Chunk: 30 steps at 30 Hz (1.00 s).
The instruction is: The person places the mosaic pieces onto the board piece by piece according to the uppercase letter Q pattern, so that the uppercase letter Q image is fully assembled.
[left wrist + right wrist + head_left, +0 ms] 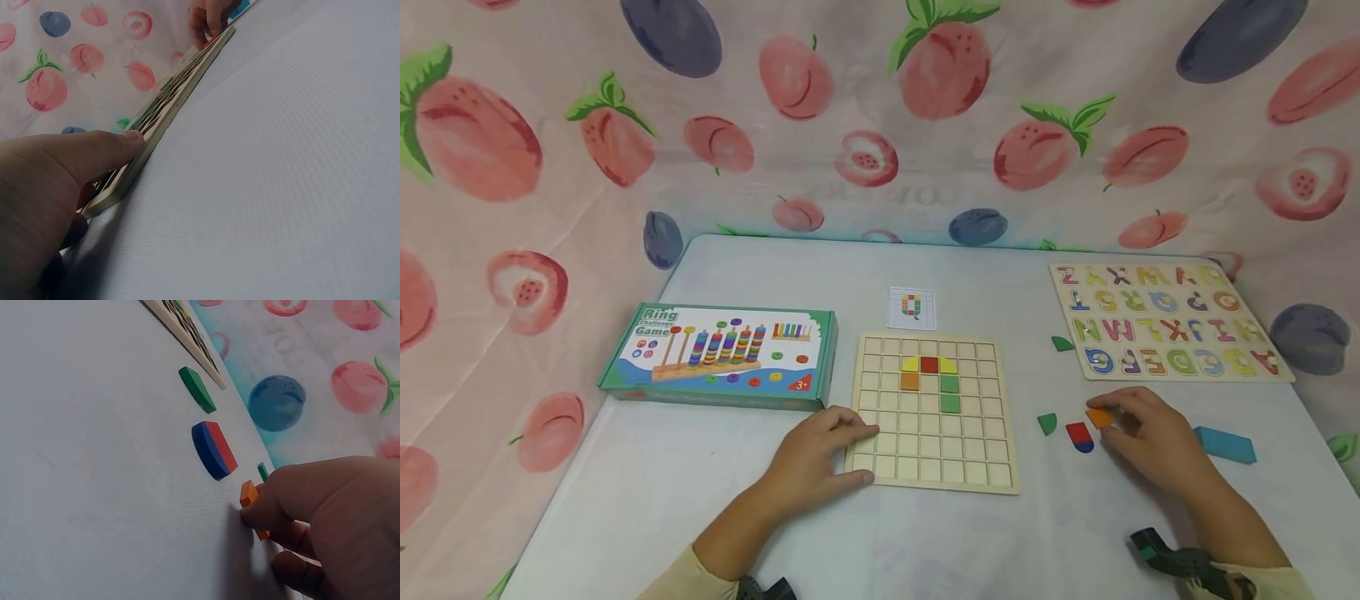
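Right hand (1153,433) is down on the desk (625,483), to the right of the grid board (934,412), and its fingers (275,503) are curled onto a small orange tile (1098,417), pinching it where it sits on the desk surface. The right wrist view shows that tile tipped up on edge under the fingertips, though how much of it is off the surface is hard to judge from here. Just left of it lies a red-and-blue piece (1080,437), and left again a green piece (1047,423), both flat on the desk and apart from the hand. A second green piece (1062,343) sits farther back, near the alphabet puzzle (1168,321) at the far right. A blue block (1225,444) lies just right of the hand.

Over on the other side, the left hand (816,458) grips the near-left corner of the grid board, thumb on its near edge and fingers laid across the top edge squares. On the board there are a yellow, red and yellow top row, an orange tile below left, and two green tiles going down on the right. A small pattern card (912,307) lies just beyond the board, and a ring game box (722,354) sits to the left.
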{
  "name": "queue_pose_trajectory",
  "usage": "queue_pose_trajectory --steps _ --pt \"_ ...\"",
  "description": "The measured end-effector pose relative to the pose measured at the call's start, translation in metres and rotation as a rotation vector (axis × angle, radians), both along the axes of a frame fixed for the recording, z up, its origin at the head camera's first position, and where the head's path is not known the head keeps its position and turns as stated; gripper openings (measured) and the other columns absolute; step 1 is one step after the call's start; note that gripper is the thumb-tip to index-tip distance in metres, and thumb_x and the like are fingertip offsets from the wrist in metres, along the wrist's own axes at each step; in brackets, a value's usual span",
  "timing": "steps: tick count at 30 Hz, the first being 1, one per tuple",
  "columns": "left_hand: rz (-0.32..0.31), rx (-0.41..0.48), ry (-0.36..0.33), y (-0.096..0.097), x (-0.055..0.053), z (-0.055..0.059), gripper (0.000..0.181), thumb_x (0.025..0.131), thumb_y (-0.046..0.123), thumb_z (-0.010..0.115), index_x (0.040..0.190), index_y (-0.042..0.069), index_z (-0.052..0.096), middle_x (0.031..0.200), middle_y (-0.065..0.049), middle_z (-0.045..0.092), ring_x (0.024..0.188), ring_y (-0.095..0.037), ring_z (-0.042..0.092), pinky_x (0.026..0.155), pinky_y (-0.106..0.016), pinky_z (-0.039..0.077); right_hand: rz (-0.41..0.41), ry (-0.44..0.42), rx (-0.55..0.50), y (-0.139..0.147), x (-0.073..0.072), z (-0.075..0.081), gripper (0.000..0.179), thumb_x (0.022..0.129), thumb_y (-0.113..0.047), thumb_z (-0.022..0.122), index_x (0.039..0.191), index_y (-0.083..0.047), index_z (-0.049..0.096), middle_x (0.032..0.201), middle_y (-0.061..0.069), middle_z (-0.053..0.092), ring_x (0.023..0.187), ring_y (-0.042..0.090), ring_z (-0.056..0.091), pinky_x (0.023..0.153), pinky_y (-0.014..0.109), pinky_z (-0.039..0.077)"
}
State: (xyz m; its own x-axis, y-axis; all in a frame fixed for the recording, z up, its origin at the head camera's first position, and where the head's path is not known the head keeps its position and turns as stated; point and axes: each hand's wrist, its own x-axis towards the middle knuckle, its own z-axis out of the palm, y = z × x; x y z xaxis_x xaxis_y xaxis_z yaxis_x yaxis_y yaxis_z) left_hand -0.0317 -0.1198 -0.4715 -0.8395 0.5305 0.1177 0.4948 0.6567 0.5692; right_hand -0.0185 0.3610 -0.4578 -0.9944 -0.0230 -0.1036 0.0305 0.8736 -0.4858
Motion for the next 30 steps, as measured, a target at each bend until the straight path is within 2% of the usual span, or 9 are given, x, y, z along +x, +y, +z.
queue_pose_trajectory --steps 11,18,21,30 --pt "-0.005 -0.011 0.012 -0.002 0.0 -0.001 0.059 0.081 0.035 0.094 0.136 0.023 0.076 0.125 0.01 0.06 0.105 -0.009 0.055 0.091 -0.035 0.05 -0.011 0.04 0.009 -0.005 -0.006 0.001 0.034 0.088 -0.006 0.081 0.121 -0.01 0.074 0.126 0.02 0.064 0.101 0.035 0.058 0.083 0.046 0.052" --pt "-0.004 -0.014 -0.006 -0.001 -0.001 0.0 0.059 0.082 0.035 0.094 0.136 0.022 0.075 0.125 0.009 0.061 0.105 -0.009 0.054 0.091 -0.035 0.05 0.023 0.152 -0.022 -0.023 -0.014 0.007 0.032 0.087 -0.006 0.083 0.118 -0.011 0.075 0.115 0.01 0.068 0.092 0.025 0.053 0.072 0.029 0.047" --pt "-0.003 -0.01 -0.015 -0.001 0.0 0.001 0.06 0.081 0.036 0.094 0.136 0.022 0.075 0.124 0.009 0.061 0.105 -0.009 0.054 0.091 -0.035 0.05 0.05 0.184 -0.052 -0.034 -0.019 0.009 0.031 0.087 -0.006 0.083 0.117 -0.011 0.076 0.111 0.007 0.069 0.089 0.023 0.051 0.069 0.028 0.045" --pt "-0.007 -0.018 -0.008 -0.002 -0.001 0.0 0.06 0.082 0.036 0.093 0.137 0.022 0.075 0.125 0.008 0.061 0.107 -0.009 0.056 0.092 -0.035 0.051 0.135 0.197 -0.114 -0.075 -0.033 0.012 0.029 0.089 -0.009 0.082 0.117 -0.013 0.077 0.113 0.003 0.071 0.091 0.02 0.052 0.073 0.033 0.043"
